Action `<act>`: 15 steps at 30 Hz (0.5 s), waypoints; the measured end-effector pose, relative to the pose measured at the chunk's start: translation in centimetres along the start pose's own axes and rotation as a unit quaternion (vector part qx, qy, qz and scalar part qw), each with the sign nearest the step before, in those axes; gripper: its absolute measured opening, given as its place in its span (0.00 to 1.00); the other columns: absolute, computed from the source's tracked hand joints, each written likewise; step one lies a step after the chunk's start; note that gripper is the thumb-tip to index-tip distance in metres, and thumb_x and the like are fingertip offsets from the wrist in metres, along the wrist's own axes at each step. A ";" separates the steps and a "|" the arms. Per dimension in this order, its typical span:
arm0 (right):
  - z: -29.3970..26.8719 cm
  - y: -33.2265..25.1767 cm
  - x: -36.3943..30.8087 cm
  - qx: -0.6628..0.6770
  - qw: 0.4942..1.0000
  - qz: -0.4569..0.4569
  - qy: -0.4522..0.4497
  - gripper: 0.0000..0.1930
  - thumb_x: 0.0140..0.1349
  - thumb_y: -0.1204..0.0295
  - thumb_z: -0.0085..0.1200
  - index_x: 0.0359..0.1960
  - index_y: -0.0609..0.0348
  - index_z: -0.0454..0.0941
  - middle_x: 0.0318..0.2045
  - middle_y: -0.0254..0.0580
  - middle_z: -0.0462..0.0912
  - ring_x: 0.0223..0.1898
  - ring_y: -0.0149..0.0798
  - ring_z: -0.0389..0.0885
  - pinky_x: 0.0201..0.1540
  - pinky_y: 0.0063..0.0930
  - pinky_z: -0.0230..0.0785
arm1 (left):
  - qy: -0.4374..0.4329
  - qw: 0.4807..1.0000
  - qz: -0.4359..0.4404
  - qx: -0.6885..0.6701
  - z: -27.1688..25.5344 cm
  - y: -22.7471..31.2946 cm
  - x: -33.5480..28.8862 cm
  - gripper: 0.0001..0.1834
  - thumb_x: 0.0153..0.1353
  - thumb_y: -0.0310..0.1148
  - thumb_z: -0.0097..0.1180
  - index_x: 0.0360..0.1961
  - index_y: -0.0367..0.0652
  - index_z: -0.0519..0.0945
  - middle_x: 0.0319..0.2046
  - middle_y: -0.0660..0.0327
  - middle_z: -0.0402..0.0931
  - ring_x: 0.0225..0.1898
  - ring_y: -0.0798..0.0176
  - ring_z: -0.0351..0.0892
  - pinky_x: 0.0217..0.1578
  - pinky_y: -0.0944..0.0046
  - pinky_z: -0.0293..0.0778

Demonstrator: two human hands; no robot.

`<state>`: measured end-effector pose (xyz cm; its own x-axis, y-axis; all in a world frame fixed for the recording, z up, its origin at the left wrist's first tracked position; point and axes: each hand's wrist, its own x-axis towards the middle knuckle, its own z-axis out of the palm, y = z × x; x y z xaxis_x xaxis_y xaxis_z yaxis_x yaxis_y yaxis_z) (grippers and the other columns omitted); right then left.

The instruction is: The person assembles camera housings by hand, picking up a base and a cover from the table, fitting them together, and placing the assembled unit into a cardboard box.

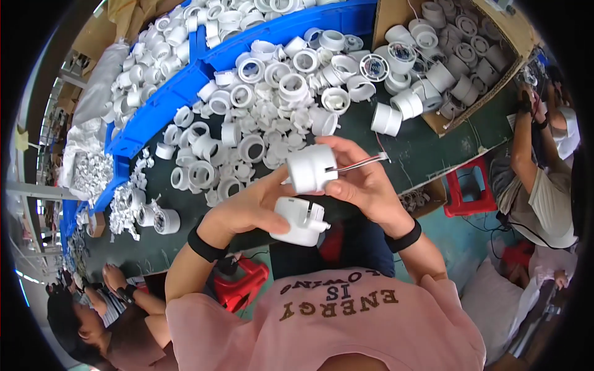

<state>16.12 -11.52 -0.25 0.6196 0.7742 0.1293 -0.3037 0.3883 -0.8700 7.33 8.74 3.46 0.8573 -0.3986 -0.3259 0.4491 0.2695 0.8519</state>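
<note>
In front of my chest, my right hand (365, 188) grips a white cylindrical plastic housing (311, 168) from its right side, thumb below and fingers over the top. Thin red, black and white wires (359, 163) come out of a slot in its side and end in a small white connector. My left hand (250, 207) holds a second white plastic part (297, 221), rounded with a slotted, protruding piece, just below the housing. The left thumb lies across this part; its other fingers are partly hidden behind both pieces. The two pieces sit close together; whether they touch I cannot tell.
Loose white rings and caps (291, 86) are heaped on the dark green table (414, 154). Blue bins (164, 102) with more parts stand behind. A cardboard box (489, 93) of wired housings is at right. Co-workers sit on both sides; a red stool (470, 188) stands right.
</note>
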 end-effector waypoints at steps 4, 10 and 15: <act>-0.7 -0.3 -3.3 0.003 0.997 0.047 -0.054 0.33 0.58 0.70 0.61 0.62 0.62 0.59 0.49 0.40 0.73 0.47 0.31 0.74 0.46 0.25 0.71 | 0.017 0.969 -0.012 -0.247 1.0 -2.7 -0.4 0.34 0.58 0.48 0.53 0.62 0.41 0.61 0.51 0.54 0.72 0.49 0.55 0.75 0.42 0.53 0.76; 1.9 -1.3 -5.8 -0.237 0.971 0.036 -0.018 0.31 0.52 0.77 0.65 0.58 0.63 0.65 0.44 0.40 0.75 0.39 0.28 0.75 0.39 0.22 0.73 | 0.218 0.970 0.049 -0.096 6.1 -5.2 -2.1 0.29 0.69 0.55 0.31 0.55 0.40 0.67 0.42 0.57 0.76 0.31 0.64 0.78 0.27 0.66 0.73; 4.1 -1.0 -7.0 -0.298 0.954 -0.009 -0.021 0.32 0.49 0.73 0.68 0.57 0.62 0.67 0.40 0.40 0.76 0.33 0.26 0.76 0.33 0.21 0.72 | 0.340 0.922 0.183 0.026 8.6 -6.8 -2.7 0.29 0.70 0.55 0.28 0.49 0.39 0.69 0.29 0.63 0.73 0.21 0.73 0.70 0.15 0.75 0.62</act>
<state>9.12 -15.25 1.64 0.5879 0.7939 0.1551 0.1794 0.0590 -0.9820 -0.24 0.49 2.06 0.9169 0.3570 -0.1782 0.1001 0.2266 0.9688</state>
